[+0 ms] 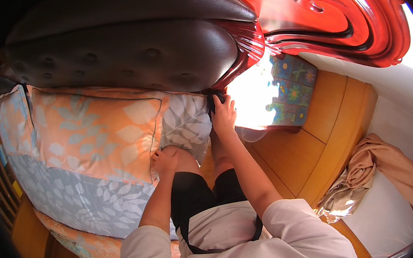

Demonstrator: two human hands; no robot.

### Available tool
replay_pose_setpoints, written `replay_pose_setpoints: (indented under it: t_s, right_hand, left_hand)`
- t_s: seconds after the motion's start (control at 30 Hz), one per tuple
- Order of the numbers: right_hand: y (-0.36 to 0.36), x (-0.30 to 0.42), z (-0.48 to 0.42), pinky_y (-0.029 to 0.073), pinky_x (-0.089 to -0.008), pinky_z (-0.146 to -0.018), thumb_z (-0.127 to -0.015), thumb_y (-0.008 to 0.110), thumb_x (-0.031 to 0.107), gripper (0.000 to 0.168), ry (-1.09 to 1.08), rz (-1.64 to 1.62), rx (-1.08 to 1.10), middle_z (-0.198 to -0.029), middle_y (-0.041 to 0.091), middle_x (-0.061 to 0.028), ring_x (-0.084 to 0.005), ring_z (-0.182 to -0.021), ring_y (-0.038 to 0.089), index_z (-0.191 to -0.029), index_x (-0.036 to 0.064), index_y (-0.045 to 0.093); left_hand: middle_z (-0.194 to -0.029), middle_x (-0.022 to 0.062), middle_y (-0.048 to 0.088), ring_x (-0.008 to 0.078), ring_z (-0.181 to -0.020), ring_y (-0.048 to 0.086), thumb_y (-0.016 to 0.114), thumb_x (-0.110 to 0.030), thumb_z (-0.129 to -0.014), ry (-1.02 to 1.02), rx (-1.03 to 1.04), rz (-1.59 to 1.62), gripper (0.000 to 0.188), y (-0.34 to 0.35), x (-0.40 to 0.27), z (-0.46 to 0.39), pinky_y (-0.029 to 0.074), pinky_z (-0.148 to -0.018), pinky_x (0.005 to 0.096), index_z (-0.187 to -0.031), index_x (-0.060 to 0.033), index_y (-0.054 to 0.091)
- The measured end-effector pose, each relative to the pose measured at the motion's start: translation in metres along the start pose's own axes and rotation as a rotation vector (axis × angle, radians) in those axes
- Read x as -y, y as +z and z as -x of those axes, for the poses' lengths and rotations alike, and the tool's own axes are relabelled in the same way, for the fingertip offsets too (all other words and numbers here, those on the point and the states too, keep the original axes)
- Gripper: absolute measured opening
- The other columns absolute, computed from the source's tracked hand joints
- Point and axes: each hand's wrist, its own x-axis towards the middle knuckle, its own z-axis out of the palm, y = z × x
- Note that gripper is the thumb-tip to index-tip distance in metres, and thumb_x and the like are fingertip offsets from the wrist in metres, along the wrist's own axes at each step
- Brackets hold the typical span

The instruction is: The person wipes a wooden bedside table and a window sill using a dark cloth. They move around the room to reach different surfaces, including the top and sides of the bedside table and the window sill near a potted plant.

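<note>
My right hand point(224, 113) is closed on a dark cloth point(212, 102) at the corner of the bed, below the dark tufted leather headboard point(119, 59). My left hand point(165, 161) rests at the lower right edge of an orange leaf-patterned pillow point(96, 127), beside my bent knee; whether its fingers grip the pillowcase cannot be told. The pillow lies on a grey leaf-patterned sheet point(98, 197), and the sheet's lighter corner point(185, 119) shows between the pillow and my right hand. Another orange pillow point(16, 123) lies at the far left.
A sunlit bedside table with a flower-patterned cover point(291, 92) stands right of the bed, under the glossy red carved wood point(329, 18) of the headboard. Brown and shiny beige cloths point(361, 174) lie over a ledge at the right. An orange patterned fabric point(80, 239) lies along the bed's lower side.
</note>
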Motion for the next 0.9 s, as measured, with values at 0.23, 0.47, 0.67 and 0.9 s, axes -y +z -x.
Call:
replay_pose_setpoints:
  t_s: [0.23, 0.47, 0.67, 0.9]
  right_hand:
    - [-0.004, 0.011, -0.005, 0.053, -0.0414, -0.087, -0.068, 0.079, 0.007, 0.066, -0.119, -0.088, -0.026, -0.126, 0.046, -0.016, -0.036, -0.112, 0.052, -0.13, 0.017, 0.057]
    - [-0.006, 0.02, -0.005, 0.053, -0.0421, -0.085, -0.068, 0.079, 0.008, 0.063, -0.092, -0.113, 0.014, -0.122, 0.048, -0.0153, -0.035, -0.11, 0.052, -0.128, 0.018, 0.059]
    - [0.007, 0.007, -0.007, 0.053, -0.0422, -0.086, -0.07, 0.078, 0.009, 0.06, -0.035, -0.12, 0.023, -0.121, 0.047, -0.0148, -0.0354, -0.111, 0.051, -0.126, 0.017, 0.06]
    - [-0.056, -0.029, -0.006, 0.05, -0.0445, -0.092, -0.068, 0.062, -0.002, 0.048, 0.027, -0.755, -0.201, -0.111, 0.054, -0.0189, -0.0393, -0.102, 0.058, -0.116, 0.007, 0.062]
  left_hand:
    - [-0.135, 0.0233, 0.044, 0.042, -0.121, 0.05, 0.073, -0.064, -0.067, -0.006, 0.024, 0.01, 0.095, -0.005, -0.006, 0.0, 0.045, -0.098, 0.0495, -0.132, -0.0008, 0.041]
    - [-0.135, 0.0221, 0.045, 0.0413, -0.123, 0.048, 0.072, -0.065, -0.067, -0.016, -0.001, -0.019, 0.096, -0.001, -0.002, -0.001, 0.044, -0.098, 0.052, -0.133, -0.0022, 0.042]
    - [-0.137, 0.0211, 0.045, 0.0401, -0.125, 0.048, 0.071, -0.066, -0.068, -0.013, 0.006, -0.011, 0.096, -0.004, -0.006, 0.0, 0.044, -0.099, 0.0533, -0.134, -0.0036, 0.042]
    - [-0.133, 0.0223, 0.046, 0.0409, -0.121, 0.051, 0.072, -0.065, -0.068, -0.036, 0.034, -0.03, 0.095, -0.016, -0.017, 0.009, 0.046, -0.098, 0.0485, -0.131, -0.0002, 0.043]
